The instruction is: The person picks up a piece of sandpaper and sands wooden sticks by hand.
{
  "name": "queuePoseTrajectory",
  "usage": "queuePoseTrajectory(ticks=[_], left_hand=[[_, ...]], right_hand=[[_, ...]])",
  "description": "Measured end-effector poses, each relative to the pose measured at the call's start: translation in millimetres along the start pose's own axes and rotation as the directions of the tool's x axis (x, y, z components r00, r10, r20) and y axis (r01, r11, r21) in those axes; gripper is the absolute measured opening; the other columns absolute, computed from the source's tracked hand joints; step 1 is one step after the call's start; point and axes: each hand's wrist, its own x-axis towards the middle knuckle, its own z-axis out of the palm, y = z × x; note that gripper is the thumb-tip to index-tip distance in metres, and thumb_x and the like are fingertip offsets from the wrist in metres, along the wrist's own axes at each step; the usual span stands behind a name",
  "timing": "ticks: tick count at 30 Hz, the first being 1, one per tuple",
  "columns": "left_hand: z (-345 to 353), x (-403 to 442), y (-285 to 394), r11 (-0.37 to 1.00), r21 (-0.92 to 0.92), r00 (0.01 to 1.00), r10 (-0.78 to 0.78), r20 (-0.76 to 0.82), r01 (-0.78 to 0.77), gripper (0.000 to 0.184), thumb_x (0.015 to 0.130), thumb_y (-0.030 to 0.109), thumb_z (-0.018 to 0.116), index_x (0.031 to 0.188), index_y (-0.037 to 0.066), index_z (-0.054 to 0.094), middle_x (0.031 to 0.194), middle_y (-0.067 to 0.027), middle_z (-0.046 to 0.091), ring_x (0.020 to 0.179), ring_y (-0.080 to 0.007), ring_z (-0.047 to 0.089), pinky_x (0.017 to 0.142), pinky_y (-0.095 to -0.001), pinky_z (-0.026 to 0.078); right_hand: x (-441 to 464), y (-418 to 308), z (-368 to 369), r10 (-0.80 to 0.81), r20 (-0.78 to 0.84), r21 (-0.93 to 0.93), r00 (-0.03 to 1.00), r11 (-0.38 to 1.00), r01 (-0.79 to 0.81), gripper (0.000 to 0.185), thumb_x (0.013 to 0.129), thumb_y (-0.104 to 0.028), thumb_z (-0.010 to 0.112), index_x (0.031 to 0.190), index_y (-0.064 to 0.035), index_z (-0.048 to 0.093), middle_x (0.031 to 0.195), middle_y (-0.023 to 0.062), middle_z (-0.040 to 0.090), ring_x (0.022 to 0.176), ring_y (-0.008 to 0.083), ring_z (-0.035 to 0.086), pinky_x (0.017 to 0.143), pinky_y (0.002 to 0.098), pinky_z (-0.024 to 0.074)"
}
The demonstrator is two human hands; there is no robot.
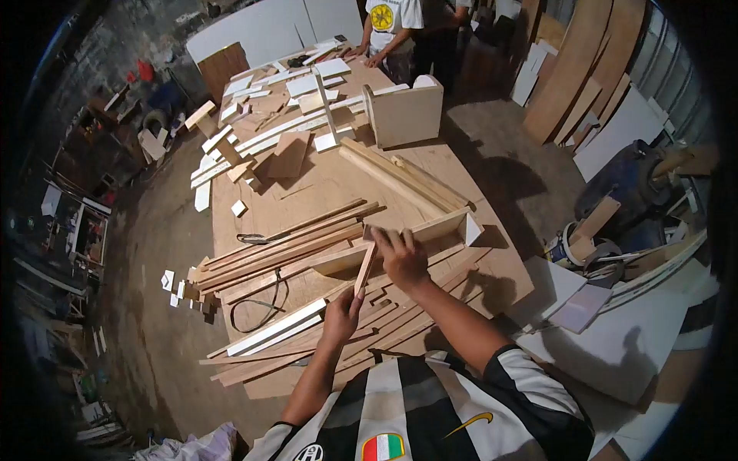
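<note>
My left hand [340, 313] is closed around the lower end of a short, narrow wooden strip [365, 269], which tilts upward away from me. At the strip's upper end, my right hand [405, 260] has its fingers bent over a small brown flat piece [370, 232]. That piece looks like sandpaper, but its kind is not clear. Beneath and beyond my hands lies a long board [438, 228] on edge, with a white block at its right end. Long thin wooden strips [288, 246] lie to the left, and more are spread below my hands.
The plywood-topped table [330, 180] bears a wooden box-like piece [411, 115], thick wooden bars [396, 180], white offcuts [330, 67] and dark loops of strap [260, 313]. A person [392, 31] stands at the far end. White panels [607, 346] lean at the right.
</note>
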Motion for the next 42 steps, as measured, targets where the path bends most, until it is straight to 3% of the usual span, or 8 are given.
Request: queuePoseTrajectory(ticks=[4, 8, 13, 17, 22, 27, 29, 42], left_hand=[[20.3, 3.5, 11.0, 0.993, -0.12, 0.999, -0.024, -0.037, 0.02, 0.03, 0.106, 0.028, 0.057, 0.096, -0.001, 0.063, 0.069, 0.0027, 0.048, 0.063, -0.0073, 0.04, 0.056, -0.026, 0.035], [28.1, -0.8, 18.0, 0.969, -0.201, 0.989, -0.148, 0.007, 0.146, 0.03, 0.106, 0.028, 0.055, 0.093, 0.001, 0.061, 0.067, 0.004, 0.046, 0.06, -0.0072, 0.039, 0.053, -0.026, 0.034], [33.9, -8.5, 28.4, 0.986, -0.12, 0.992, -0.124, -0.036, 0.118, 0.03, 0.106, 0.025, 0.055, 0.098, -0.003, 0.062, 0.066, -0.0028, 0.05, 0.062, -0.0094, 0.042, 0.055, -0.0288, 0.037], [27.3, -7.1, 8.1, 0.993, -0.073, 0.992, -0.101, -0.07, 0.096, 0.026, 0.107, 0.023, 0.053, 0.096, 0.0, 0.062, 0.066, 0.0031, 0.045, 0.06, -0.0073, 0.039, 0.053, -0.0259, 0.034], [7.0, -16.2, 7.9, 0.993, -0.097, 0.998, -0.067, -0.01, 0.066, 0.024, 0.106, 0.022, 0.056, 0.097, 0.0, 0.062, 0.067, 0.0025, 0.046, 0.06, -0.0073, 0.04, 0.052, -0.0265, 0.033], [-19.1, -17.9, -0.9, 0.999, 0.035, 0.998, -0.037, -0.048, 0.038, 0.029, 0.106, 0.027, 0.057, 0.1, 0.0, 0.065, 0.066, 0.0045, 0.044, 0.059, -0.0077, 0.037, 0.052, -0.0271, 0.033], [-28.9, -23.5, -3.3, 0.965, -0.235, 0.993, -0.119, 0.002, 0.116, 0.033, 0.106, 0.031, 0.057, 0.103, -0.001, 0.066, 0.066, 0.0057, 0.043, 0.058, -0.0076, 0.036, 0.051, -0.0271, 0.031], [-73.5, -46.9, -40.0, 0.917, -0.367, 0.984, -0.111, 0.137, 0.155, 0.037, 0.107, 0.03, 0.054, 0.116, -0.004, 0.066, 0.062, 0.0086, 0.038, 0.053, -0.0044, 0.03, 0.047, -0.0248, 0.023]], right_hand=[[-3.8, 10.5, 1.7, -0.043, -0.034, 0.027, 0.999, 0.999, 0.044, 0.045, 0.086, -0.014, 0.063, 0.131, -0.015, 0.065, 0.11, 0.0047, 0.066, 0.095, 0.0285, 0.061, 0.076, 0.0389, 0.0561], [-20.8, 13.6, 5.5, -0.189, -0.046, 0.074, 0.981, 0.978, 0.192, 0.047, 0.085, -0.014, 0.064, 0.131, -0.0148, 0.066, 0.106, 0.003, 0.066, 0.094, 0.028, 0.06, 0.073, 0.0378, 0.0559], [1.1, 28.2, 3.5, -0.06, 0.027, 0.068, 0.998, 0.996, 0.058, 0.047, 0.087, -0.018, 0.062, 0.134, -0.0142, 0.064, 0.104, 0.0043, 0.062, 0.094, 0.0266, 0.058, 0.072, 0.0378, 0.0552], [-28.4, -0.4, 6.2, -0.285, -0.039, 0.011, 0.958, 0.958, 0.285, 0.047, 0.088, -0.018, 0.061, 0.134, -0.016, 0.064, 0.1, 0.0032, 0.062, 0.095, 0.0255, 0.058, 0.067, 0.035, 0.0568], [7.3, 9.4, 1.8, -0.071, 0.011, -0.042, 0.997, 0.997, 0.072, 0.051, 0.084, -0.015, 0.062, 0.135, -0.0148, 0.063, 0.105, 0.0019, 0.065, 0.097, 0.025, 0.061, 0.068, 0.0327, 0.0579], [-20.3, -39.9, 7.1, -0.249, -0.024, -0.137, 0.968, 0.96, 0.243, 0.054, 0.083, -0.014, 0.063, 0.137, -0.0168, 0.061, 0.109, -0.0005, 0.065, 0.099, 0.0247, 0.061, 0.067, 0.0357, 0.0594], [-19.3, -46.6, 6.3, -0.259, -0.026, -0.05, 0.966, 0.965, 0.257, 0.045, 0.088, -0.023, 0.06, 0.133, -0.019, 0.063, 0.111, -0.0025, 0.064, 0.096, 0.0212, 0.059, 0.064, 0.0355, 0.0557], [-11.2, -97.3, 4.5, -0.068, -0.068, -0.089, 0.995, 0.994, 0.062, 0.045, 0.086, -0.017, 0.061, 0.131, -0.0157, 0.065, 0.105, 0.0001, 0.065, 0.092, 0.0233, 0.062, 0.06, 0.0345, 0.0586]])
